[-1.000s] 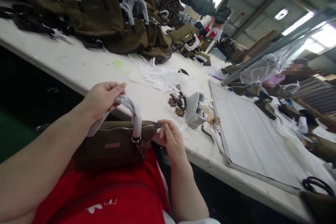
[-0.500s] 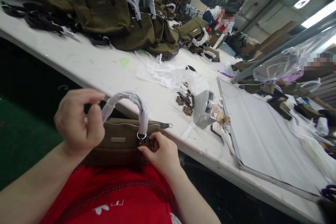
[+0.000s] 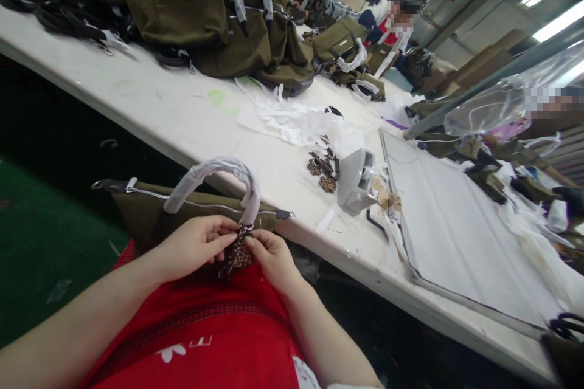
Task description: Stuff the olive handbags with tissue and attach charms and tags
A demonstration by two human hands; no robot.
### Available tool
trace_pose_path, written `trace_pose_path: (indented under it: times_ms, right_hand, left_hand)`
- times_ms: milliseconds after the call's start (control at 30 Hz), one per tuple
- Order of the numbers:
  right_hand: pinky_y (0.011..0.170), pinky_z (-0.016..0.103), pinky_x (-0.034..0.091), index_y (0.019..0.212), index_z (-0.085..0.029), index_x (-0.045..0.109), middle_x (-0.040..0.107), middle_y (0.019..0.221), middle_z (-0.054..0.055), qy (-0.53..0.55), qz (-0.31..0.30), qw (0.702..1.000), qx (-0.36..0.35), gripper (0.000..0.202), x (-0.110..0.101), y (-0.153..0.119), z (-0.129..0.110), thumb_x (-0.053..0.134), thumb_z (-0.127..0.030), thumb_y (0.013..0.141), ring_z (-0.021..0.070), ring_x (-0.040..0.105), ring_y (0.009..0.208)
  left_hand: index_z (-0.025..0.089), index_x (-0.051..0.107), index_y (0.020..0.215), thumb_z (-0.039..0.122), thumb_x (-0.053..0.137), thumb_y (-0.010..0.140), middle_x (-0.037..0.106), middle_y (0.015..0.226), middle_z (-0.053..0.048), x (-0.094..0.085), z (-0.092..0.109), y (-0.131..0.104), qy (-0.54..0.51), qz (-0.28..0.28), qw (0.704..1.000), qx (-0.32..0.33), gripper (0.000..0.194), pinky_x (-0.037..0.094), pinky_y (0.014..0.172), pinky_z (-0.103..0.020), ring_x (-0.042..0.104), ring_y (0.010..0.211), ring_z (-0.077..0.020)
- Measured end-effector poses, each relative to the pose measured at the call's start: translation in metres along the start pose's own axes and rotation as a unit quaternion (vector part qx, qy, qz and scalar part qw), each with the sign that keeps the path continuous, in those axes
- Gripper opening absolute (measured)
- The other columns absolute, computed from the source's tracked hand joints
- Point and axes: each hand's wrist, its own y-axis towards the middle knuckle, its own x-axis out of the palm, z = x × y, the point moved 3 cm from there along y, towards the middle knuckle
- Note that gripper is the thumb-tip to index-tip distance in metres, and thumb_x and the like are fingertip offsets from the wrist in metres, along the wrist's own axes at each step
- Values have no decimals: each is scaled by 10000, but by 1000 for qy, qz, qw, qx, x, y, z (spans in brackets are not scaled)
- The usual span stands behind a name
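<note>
An olive-green handbag (image 3: 137,209) with a silver zipper is held against the table edge, in front of my red apron (image 3: 214,322). Its handle (image 3: 223,165) is wrapped in white plastic film. A leopard-print charm (image 3: 241,254) with a dark braided strap hangs by the metal ring at the handle's right base. My left hand (image 3: 198,246) pinches the strap from the left. From the right, my right hand (image 3: 271,255) pinches at the charm's top, just below the ring. Fingers cover part of the charm and the bag's front.
Several olive handbags (image 3: 177,18) are piled at the table's back left, beside black straps (image 3: 82,18). More leopard-print charms (image 3: 326,183) lie near a grey tape dispenser (image 3: 358,182) and white wrapping scraps (image 3: 296,124). A large white board (image 3: 456,231) lies at right. Other people stand farther back.
My left hand has come down from its raised position beside the handle to the charm's strap. The bag's left end and zipper now show. My right hand stays at the charm.
</note>
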Motion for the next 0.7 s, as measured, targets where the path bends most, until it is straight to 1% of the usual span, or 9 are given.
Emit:
trace_pose_path:
  times_ms: [67, 100, 133, 200, 267, 333, 433, 533, 700]
  right_hand:
    - [640, 240, 441, 842, -173, 644, 639, 755, 3, 28, 6, 1000, -12, 231, 5, 4, 2, 600, -399, 862, 130, 544, 666]
    - [652, 242, 448, 840, -175, 632, 642, 767, 6, 20, 6, 1000, -21, 226, 7, 4, 1, 595, -397, 868, 134, 553, 680]
    - [664, 245, 454, 845, -177, 624, 646, 783, 11, -2, 8, 999, -32, 221, 7, 3, -1, 585, -392, 878, 140, 564, 699]
    - [699, 252, 457, 921, -178, 621, 661, 841, 26, -86, 20, 995, -55, 214, 4, -2, -10, 540, -377, 916, 152, 586, 753]
    - [711, 255, 441, 979, -180, 611, 659, 862, 33, -189, 48, 978, -73, 231, -3, -12, -21, 459, -353, 966, 154, 589, 772]
    - [694, 251, 414, 926, -184, 603, 638, 818, 25, -266, 70, 958, -86, 267, -10, -21, -31, 389, -327, 997, 145, 570, 741]
    - [664, 244, 386, 779, -188, 586, 602, 734, 10, -320, 53, 941, -96, 309, -14, -29, -43, 393, -298, 992, 133, 536, 690]
    - [656, 232, 384, 671, -180, 592, 594, 671, 0, -308, 10, 947, -91, 313, -13, -29, -47, 448, -231, 944, 122, 536, 658]
    - [623, 215, 392, 599, -162, 622, 606, 602, -10, -183, -65, 981, -23, 346, -11, -22, -38, 468, -218, 903, 107, 534, 597]
  left_hand:
    - [153, 629, 1024, 512, 564, 868, 577, 566, 40, 0, 1, 2, 22, -35, 999, -5, 396, 378, 420, -218, 494, 438, -113]
    - [157, 635, 999, 523, 568, 867, 580, 572, 39, 1, 1, 3, 25, -44, 999, 0, 394, 384, 427, -220, 499, 443, -113]
    - [161, 640, 977, 518, 578, 866, 624, 632, 20, 1, 1, 4, 20, -45, 999, 10, 380, 433, 478, -227, 554, 504, -124]
    - [167, 647, 963, 485, 601, 861, 708, 839, -28, 0, 2, 7, -16, -28, 999, 33, 337, 524, 682, -259, 666, 749, -172]
    - [167, 642, 986, 461, 614, 859, 729, 956, -50, -3, 0, 9, -65, -18, 997, 31, 322, 525, 830, -298, 676, 924, -211]
    - [167, 623, 1026, 462, 625, 850, 737, 940, -51, -5, -3, 10, -105, -22, 994, 7, 343, 532, 803, -311, 684, 895, -217]
    - [166, 614, 1025, 453, 633, 842, 742, 892, -49, -7, -5, 11, -112, -33, 993, -9, 341, 530, 736, -304, 693, 827, -214]
    - [162, 625, 981, 435, 615, 842, 741, 859, -54, -7, -6, 11, -70, -39, 997, -11, 307, 517, 683, -293, 694, 791, -218]
    - [152, 631, 934, 421, 578, 850, 719, 777, -51, -8, -9, 11, 2, -28, 1000, 2, 287, 474, 599, -269, 660, 698, -201]
